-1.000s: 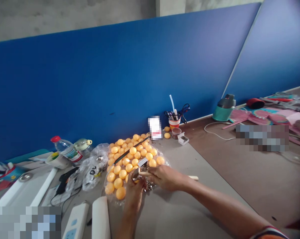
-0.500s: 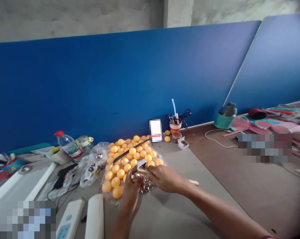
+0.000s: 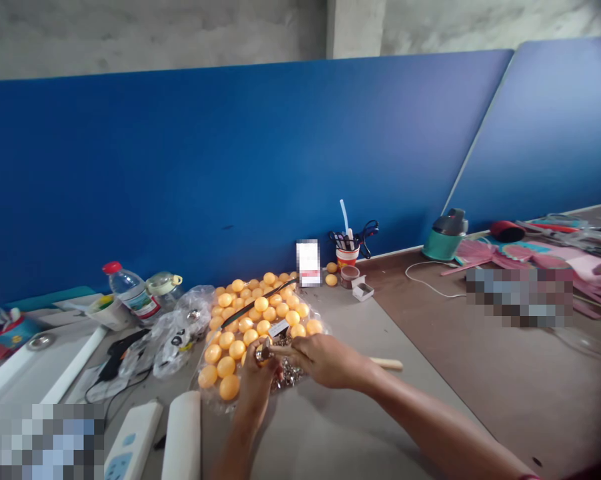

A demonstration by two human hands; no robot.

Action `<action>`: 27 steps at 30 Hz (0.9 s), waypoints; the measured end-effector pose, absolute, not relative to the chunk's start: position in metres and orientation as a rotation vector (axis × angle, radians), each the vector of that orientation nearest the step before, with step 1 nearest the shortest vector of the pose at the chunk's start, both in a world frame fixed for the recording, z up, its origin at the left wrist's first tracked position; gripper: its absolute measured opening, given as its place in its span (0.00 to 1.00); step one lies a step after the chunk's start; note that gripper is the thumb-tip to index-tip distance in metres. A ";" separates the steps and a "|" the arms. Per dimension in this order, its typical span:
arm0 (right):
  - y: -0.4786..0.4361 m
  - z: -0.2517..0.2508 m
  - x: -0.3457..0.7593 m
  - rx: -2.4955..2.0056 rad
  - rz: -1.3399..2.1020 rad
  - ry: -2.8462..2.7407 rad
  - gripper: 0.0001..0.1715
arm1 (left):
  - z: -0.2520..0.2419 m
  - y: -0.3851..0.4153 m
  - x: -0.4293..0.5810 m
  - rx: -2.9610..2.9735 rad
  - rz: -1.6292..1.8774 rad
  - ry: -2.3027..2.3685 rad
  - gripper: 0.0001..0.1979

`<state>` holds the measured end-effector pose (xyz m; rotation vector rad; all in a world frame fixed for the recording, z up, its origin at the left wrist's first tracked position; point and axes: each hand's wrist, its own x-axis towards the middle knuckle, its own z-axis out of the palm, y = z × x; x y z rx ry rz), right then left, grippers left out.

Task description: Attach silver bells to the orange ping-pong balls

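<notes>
My left hand is closed in a pinch on a small shiny metal piece at the near edge of a clear bag of orange balls. My right hand is wrapped round a thin wooden stick, whose end pokes out to the right over the grey table. A little heap of small silver metal bits lies under and between both hands. The two hands nearly touch above it.
A water bottle, crumpled clear bags, a black glue gun, a white power strip and a white roll lie left. A red cup of pens, a teal container and pink craft pieces stand right. A blue partition backs the table.
The view has drifted a little, and both hands have stayed over the metal bits, with the left hand's pinch shifting slightly down and left.
</notes>
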<state>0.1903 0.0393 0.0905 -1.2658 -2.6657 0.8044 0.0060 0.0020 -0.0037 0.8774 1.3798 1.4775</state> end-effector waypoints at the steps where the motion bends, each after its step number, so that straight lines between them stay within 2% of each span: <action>1: 0.040 0.090 0.190 -1.247 0.813 -2.651 0.20 | -0.003 0.002 0.006 0.881 1.459 1.384 0.24; 5: 0.042 0.087 0.190 -1.299 0.827 -2.612 0.18 | -0.005 0.001 0.007 0.869 1.458 1.416 0.25; 11: 0.044 0.087 0.190 -1.232 0.876 -2.514 0.17 | -0.011 0.001 0.010 0.944 1.494 1.451 0.19; 18: 0.043 0.084 0.187 -1.242 0.844 -2.594 0.17 | -0.015 0.001 0.010 0.932 1.493 1.445 0.23; 22: 0.043 0.089 0.188 -1.210 0.960 -2.477 0.18 | -0.014 0.000 0.007 0.990 1.533 1.515 0.23; 27: 0.043 0.092 0.187 -1.336 0.858 -2.584 0.15 | -0.019 0.002 -0.001 0.996 1.546 1.471 0.30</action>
